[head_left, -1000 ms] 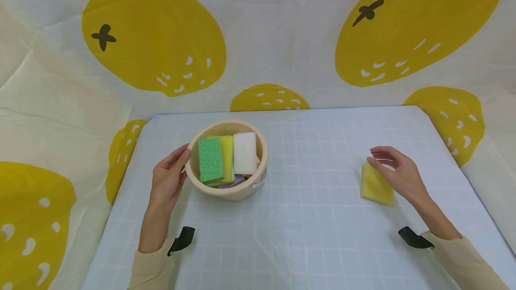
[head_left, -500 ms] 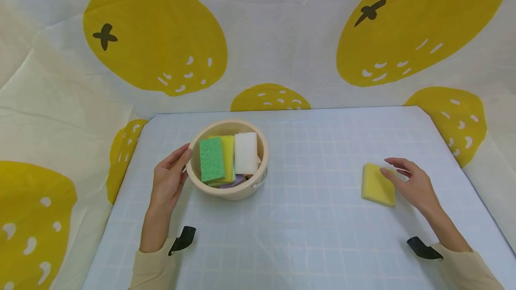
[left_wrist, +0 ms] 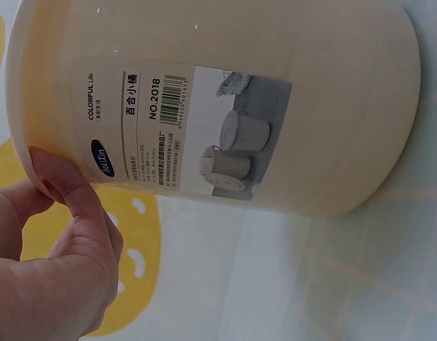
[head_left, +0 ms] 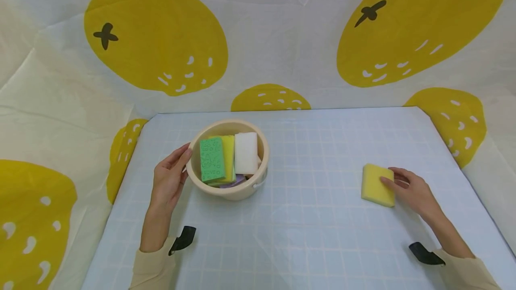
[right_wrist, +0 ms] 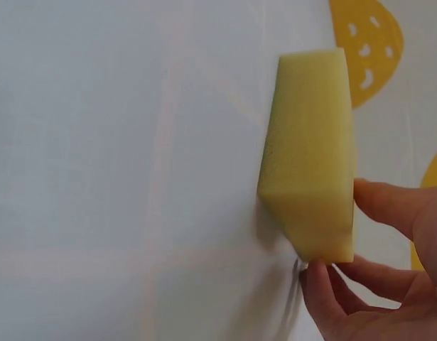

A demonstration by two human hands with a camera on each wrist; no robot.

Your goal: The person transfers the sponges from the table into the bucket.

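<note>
A cream plastic bucket (head_left: pixel 227 194) stands on the left of the table, with several sponges inside. My left hand (head_left: pixel 167 182) pinches its left rim between thumb and fingers; the left wrist view shows the thumb (left_wrist: pixel 76 185) on the outer wall beside a printed label (left_wrist: pixel 175 131). In the bucket are a green sponge (head_left: pixel 211 160), a yellow one (head_left: pixel 229 155) partly behind it, a white one (head_left: pixel 246 153) and something purple (head_left: pixel 233 181). At the right, a yellow sponge (head_left: pixel 375 185) lies on the table. My right hand (head_left: pixel 415 196) pinches its right edge, thumb on the top face.
A pale blue gridded cloth covers the table (head_left: pixel 306 232). White fabric with large yellow fruit prints (head_left: pixel 161 35) hangs behind and at both sides. A thin handle end (head_left: pixel 259 183) shows on the bucket's right side.
My right hand has come down from above the yellow sponge to its right edge and taken hold there. The left hand and the bucket stay put.
</note>
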